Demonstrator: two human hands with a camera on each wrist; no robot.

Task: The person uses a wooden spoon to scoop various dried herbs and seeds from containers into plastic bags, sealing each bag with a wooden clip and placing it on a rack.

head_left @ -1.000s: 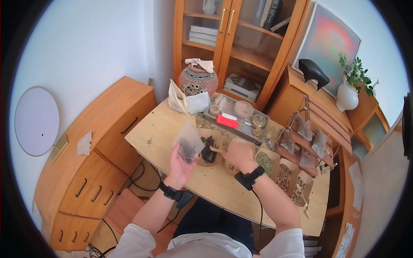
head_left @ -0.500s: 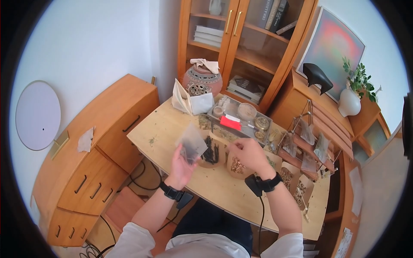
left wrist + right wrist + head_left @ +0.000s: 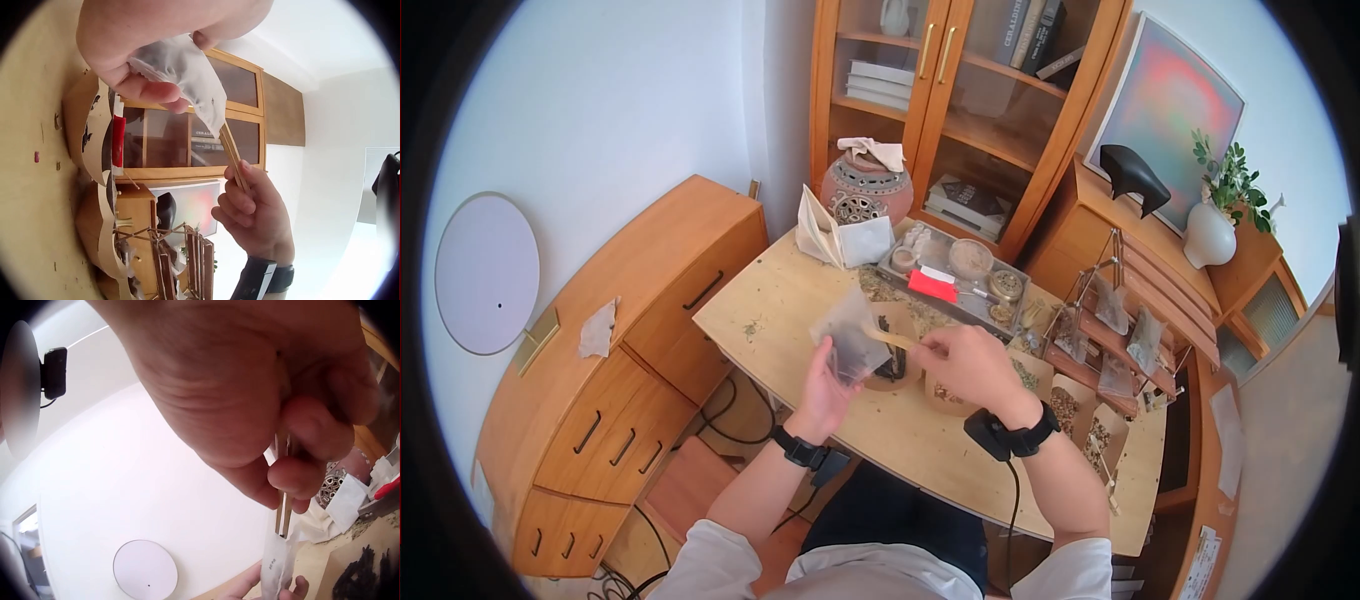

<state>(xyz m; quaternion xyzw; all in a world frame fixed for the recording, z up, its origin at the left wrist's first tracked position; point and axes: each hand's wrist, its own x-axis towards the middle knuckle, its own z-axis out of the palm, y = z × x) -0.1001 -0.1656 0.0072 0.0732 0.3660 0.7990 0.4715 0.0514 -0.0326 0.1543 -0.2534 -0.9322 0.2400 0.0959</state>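
In the head view my left hand (image 3: 828, 392) holds a small translucent pouch (image 3: 848, 328) tilted over the table. My right hand (image 3: 977, 370) pinches light wooden tongs (image 3: 892, 338) that point left at the pouch. The left wrist view shows the tips of the tongs (image 3: 231, 147) inside the mouth of the pouch (image 3: 187, 72). Dark dried strips (image 3: 362, 575) lie in a brown paper tray below, partly hidden by the pouch in the head view. Close under my right hand is another tray with reddish-brown dried bits (image 3: 948, 396).
More paper trays of dried herbs (image 3: 1064, 405) line the table to the right. Behind stands a grey tray (image 3: 1025, 285) with jars and a red card (image 3: 932, 286). A tiered wooden rack (image 3: 1100, 365) holds several bags. An open booklet (image 3: 820, 235) stands near a patterned pot (image 3: 868, 190).
My right hand lifted the tongs up from the dark strips, swung right, then came back left to the mouth of the pouch. My left hand kept its hold, nearly still.
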